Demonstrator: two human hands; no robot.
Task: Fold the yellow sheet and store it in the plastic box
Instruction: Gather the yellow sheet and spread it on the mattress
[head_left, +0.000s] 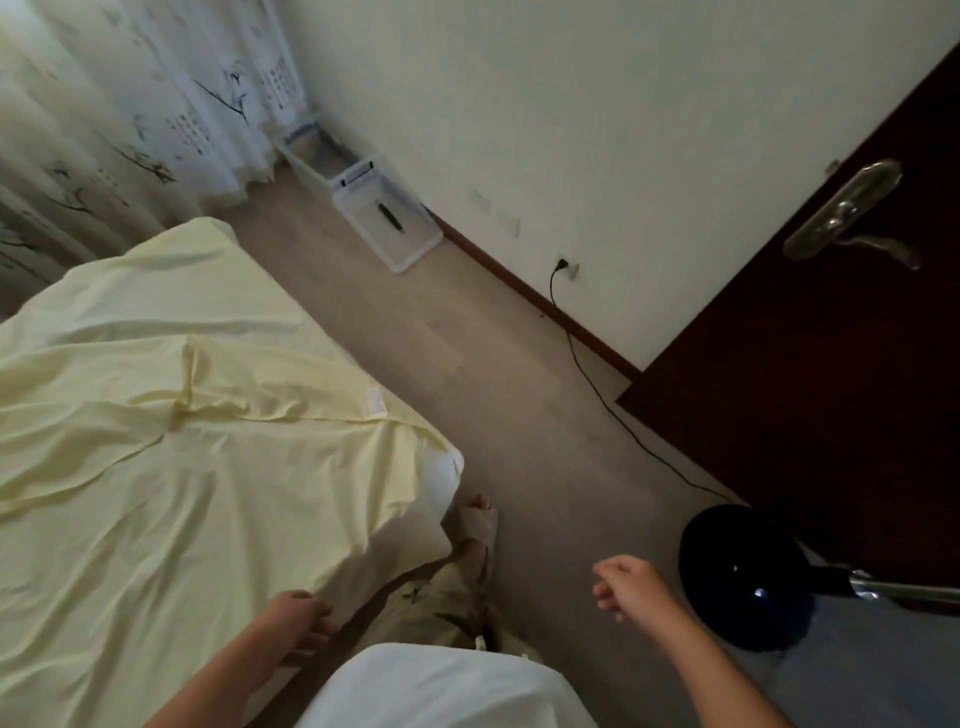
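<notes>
The yellow sheet (171, 467) could be bunched if drawn by the left hand (306, 618) alone, grip unclear at the edge of the bed (441, 478), the right hand (628, 582) slack, empty.

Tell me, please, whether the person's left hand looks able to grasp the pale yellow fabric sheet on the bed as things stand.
Probably yes. The left hand is right beside the near edge of the pale yellow fabric sheet, and nothing shows between them.
</notes>
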